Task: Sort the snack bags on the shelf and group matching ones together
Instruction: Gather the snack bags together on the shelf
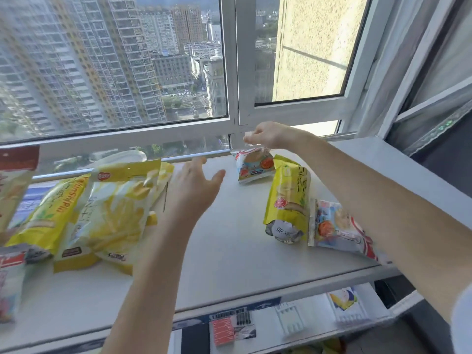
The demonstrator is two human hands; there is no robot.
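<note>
Snack bags lie scattered along a white shelf (229,251) under the window (115,60). The right hand (268,135) reaches to the far edge of the shelf, and its fingers (249,137) pinch the top seal of a small snack bag (254,164) with red, blue and white print. The bag hangs upright from that pinch. Whether its bottom touches the shelf I cannot tell.

The left hand (196,182) hovers over the middle of the shelf with its fingers (198,163) spread and the thumb out to the right, holding nothing.

Toward the right end, a yellow-green bag (287,198) stands tilted, and a matching small bag (334,226) with the same red and blue print leans just beside it, partly under the right forearm.

At the left end, a pale yellow bag (115,208) lies flat over other yellow packs, and a second yellow-green bag (51,213) touches its left side. More bags are cut off at the left edge of the shelf.

Below the near edge, a lower shelf (288,320) holds small boxes and packets, too blurred to tell apart.
</note>
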